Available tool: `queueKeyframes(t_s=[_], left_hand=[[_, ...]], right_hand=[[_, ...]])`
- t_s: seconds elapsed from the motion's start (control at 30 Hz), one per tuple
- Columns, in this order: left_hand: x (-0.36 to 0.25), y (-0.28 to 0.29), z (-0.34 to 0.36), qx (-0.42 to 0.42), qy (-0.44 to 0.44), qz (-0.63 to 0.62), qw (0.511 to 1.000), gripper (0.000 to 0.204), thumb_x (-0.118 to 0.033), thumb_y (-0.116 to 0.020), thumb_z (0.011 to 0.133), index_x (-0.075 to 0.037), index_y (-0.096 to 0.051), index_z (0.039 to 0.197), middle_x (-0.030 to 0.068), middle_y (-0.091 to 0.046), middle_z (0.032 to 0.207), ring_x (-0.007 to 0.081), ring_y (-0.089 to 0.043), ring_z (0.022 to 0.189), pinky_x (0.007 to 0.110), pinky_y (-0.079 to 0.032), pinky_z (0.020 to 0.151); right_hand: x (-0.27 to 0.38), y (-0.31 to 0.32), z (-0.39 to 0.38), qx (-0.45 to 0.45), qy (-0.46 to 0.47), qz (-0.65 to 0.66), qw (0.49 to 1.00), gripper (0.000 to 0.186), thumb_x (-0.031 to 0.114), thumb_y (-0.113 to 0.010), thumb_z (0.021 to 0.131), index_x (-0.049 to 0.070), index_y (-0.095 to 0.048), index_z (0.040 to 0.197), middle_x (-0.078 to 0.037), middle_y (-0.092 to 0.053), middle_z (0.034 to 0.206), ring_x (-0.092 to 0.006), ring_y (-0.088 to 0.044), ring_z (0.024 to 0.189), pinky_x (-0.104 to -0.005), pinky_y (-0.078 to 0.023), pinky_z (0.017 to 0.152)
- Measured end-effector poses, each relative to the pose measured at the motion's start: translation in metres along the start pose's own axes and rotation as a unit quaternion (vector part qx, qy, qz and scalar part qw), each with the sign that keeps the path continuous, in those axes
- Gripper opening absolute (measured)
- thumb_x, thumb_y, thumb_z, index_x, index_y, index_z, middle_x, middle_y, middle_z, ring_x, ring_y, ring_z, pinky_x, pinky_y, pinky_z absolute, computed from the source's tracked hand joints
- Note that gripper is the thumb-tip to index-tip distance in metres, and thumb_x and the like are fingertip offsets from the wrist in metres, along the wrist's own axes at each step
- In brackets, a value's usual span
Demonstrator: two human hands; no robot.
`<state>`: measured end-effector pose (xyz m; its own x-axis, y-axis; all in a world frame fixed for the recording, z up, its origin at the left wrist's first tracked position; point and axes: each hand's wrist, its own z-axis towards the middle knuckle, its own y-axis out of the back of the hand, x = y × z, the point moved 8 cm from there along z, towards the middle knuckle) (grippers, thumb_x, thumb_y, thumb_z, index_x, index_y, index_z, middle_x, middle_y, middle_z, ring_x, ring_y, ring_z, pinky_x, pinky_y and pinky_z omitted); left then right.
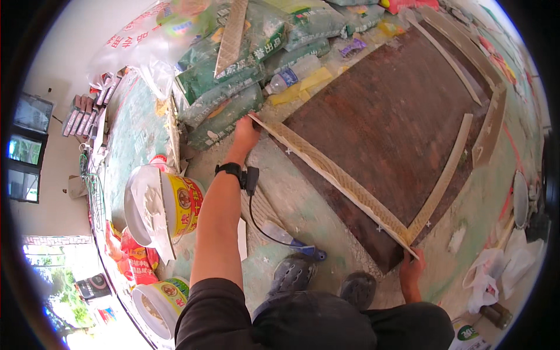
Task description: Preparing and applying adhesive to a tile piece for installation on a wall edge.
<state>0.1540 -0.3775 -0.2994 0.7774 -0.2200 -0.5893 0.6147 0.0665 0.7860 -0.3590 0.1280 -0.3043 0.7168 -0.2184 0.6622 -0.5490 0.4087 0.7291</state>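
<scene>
The person crouches over a large dark brown tile (391, 122) lying flat on the floor (303, 204), and a long pale trim strip (332, 178) with a criss-cross pattern runs along the tile's near edge; the left hand (245, 134) grips the far end of that strip, at the tile's left corner, fingers closed over it; the right hand (412, 269) pinches the strip's near end, at the tile's nearest corner (the fingertips there are partly hidden under the strip, but the hold looks firm). A black watch (229, 169) sits on the left wrist, with a small black device and cable hanging just beside it. A second pale strip (444, 178) lies along the tile's right edge and meets the held strip at the nearest corner; more strips (449, 41) rest along the tile's far side. Green sacks (233, 81) are heaped beyond the tile's left corner, a plastic bottle (291, 73) lying beside them; two yellow buckets (166, 207) stand well to the left of the tile. Grey shoes (294, 274) show just short of the tile's near edge.
</scene>
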Motion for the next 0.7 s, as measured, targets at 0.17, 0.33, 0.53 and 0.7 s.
queueKeyframes(t_s=[0.17, 0.33, 0.53, 0.7], left_hand=[[-0.002, -0.001, -0.002, 0.033, 0.022, -0.009, 0.999, 0.016, -0.001, -0.073, 0.081, -0.002, -0.068, 0.095, 0.0212, -0.073, 0.088, 0.0435, -0.072, 0.089, 0.049, -0.057, 0.076], [-0.007, 0.000, -0.002, 0.034, -0.013, -0.011, 0.999, 0.018, 0.003, -0.071, 0.082, 0.000, -0.067, 0.099, 0.0207, -0.072, 0.086, 0.0412, -0.072, 0.085, 0.048, -0.056, 0.075], [-0.005, -0.001, -0.007, 0.016, -0.025, 0.003, 1.000, 0.020, 0.002, -0.070, 0.081, 0.000, -0.066, 0.101, 0.0250, -0.070, 0.098, 0.0472, -0.067, 0.097, 0.053, -0.055, 0.082], [0.000, -0.007, -0.008, 0.034, -0.027, 0.017, 0.999, 0.027, 0.002, -0.070, 0.081, 0.002, -0.064, 0.108, 0.0291, -0.067, 0.109, 0.0498, -0.064, 0.106, 0.055, -0.055, 0.088]], right_hand=[[-0.003, 0.000, -0.005, -0.009, -0.014, -0.028, 0.999, 0.009, -0.003, -0.070, 0.094, -0.001, -0.066, 0.102, -0.019, -0.067, 0.090, -0.0380, -0.068, 0.082, -0.0426, -0.053, 0.072], [0.000, 0.001, -0.006, -0.017, -0.052, -0.033, 0.998, 0.007, -0.002, -0.070, 0.094, 0.000, -0.067, 0.100, -0.017, -0.067, 0.086, -0.0326, -0.068, 0.076, -0.0395, -0.053, 0.069], [0.003, 0.004, -0.001, 0.005, -0.068, -0.056, 0.996, 0.004, 0.000, -0.070, 0.095, -0.001, -0.067, 0.098, -0.014, -0.066, 0.079, -0.0254, -0.067, 0.072, -0.0358, -0.052, 0.067], [-0.003, 0.002, 0.000, 0.010, -0.091, -0.039, 0.995, 0.004, 0.001, -0.071, 0.095, -0.001, -0.068, 0.097, -0.014, -0.067, 0.079, -0.0239, -0.066, 0.072, -0.0345, -0.051, 0.067]])
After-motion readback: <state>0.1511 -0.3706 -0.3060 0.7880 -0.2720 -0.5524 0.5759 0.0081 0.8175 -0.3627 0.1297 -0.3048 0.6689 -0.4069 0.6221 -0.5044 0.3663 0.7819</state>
